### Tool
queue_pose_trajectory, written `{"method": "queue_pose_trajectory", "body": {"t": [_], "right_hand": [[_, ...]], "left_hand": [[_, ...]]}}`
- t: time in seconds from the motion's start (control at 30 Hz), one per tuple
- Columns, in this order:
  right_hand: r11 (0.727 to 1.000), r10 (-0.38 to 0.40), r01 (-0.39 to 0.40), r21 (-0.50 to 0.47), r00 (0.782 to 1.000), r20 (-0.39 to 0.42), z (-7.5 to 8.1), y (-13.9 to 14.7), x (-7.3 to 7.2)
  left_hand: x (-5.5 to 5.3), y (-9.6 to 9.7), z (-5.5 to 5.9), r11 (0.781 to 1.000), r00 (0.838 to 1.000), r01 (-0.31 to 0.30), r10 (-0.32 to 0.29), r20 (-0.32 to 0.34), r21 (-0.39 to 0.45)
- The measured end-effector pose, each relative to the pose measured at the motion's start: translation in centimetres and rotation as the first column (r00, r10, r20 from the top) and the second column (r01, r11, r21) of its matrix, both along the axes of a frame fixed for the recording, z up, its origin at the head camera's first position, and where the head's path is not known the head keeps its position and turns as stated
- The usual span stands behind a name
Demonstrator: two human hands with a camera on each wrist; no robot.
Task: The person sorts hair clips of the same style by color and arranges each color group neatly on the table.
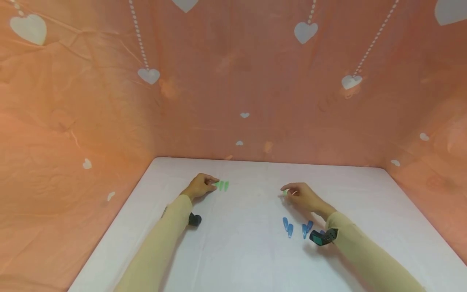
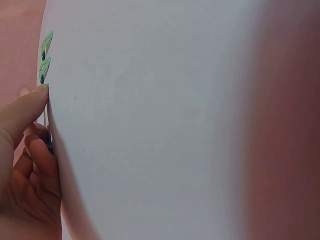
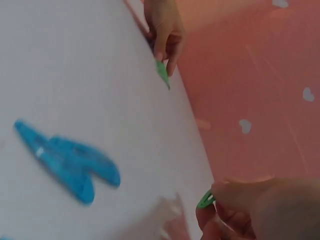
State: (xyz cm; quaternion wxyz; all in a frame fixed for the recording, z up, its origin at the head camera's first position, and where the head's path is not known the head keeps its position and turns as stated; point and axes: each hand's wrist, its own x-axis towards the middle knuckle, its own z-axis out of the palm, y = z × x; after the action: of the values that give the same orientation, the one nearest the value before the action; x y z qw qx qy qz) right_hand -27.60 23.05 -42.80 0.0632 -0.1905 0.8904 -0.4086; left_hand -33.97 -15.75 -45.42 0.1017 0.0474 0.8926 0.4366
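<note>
Two green snap hair clips (image 1: 226, 185) lie side by side on the white table, with a third one at the fingertips of my left hand (image 1: 200, 185). That hand pinches this nearest clip; its thumb covers most of it in the left wrist view, where the two other green clips (image 2: 45, 69) line up beyond. Over the right half of the table, my right hand (image 1: 303, 196) pinches another green hair clip (image 3: 205, 199) between thumb and finger. Blue hair clips (image 1: 288, 227) lie on the table nearer to me, below the right hand.
More blue clips (image 1: 307, 229) lie beside the black device (image 1: 323, 237) on my right wrist, which partly hides one. A dark device (image 1: 195, 220) sits on the left wrist. An orange-pink sheet with white hearts (image 1: 270, 89) rises behind the white table (image 1: 233, 251) and along both sides.
</note>
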Motion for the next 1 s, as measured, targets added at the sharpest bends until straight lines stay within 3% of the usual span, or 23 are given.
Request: {"method": "queue_pose_trajectory", "body": {"t": [0.13, 0.4, 1.0], "right_hand": [[0.994, 0.045, -0.042, -0.104, 0.999, 0.027, 0.1, -1.2, -0.3], [0.980, 0.057, -0.043, -0.193, 0.996, 0.071, -0.1, -3.5, -0.6], [0.959, 0.074, -0.038, -0.281, 0.990, 0.119, -1.2, -7.1, -1.4]], "left_hand": [[0.0, 0.0, -0.1, 1.000, 1.000, -0.003, 0.003, 0.003, -0.001], [0.3, 0.1, 0.2, 1.000, 1.000, -0.003, 0.003, 0.005, 0.001], [0.1, 0.0, 0.2, 1.000, 1.000, -0.010, 0.010, 0.011, 0.013]]}}
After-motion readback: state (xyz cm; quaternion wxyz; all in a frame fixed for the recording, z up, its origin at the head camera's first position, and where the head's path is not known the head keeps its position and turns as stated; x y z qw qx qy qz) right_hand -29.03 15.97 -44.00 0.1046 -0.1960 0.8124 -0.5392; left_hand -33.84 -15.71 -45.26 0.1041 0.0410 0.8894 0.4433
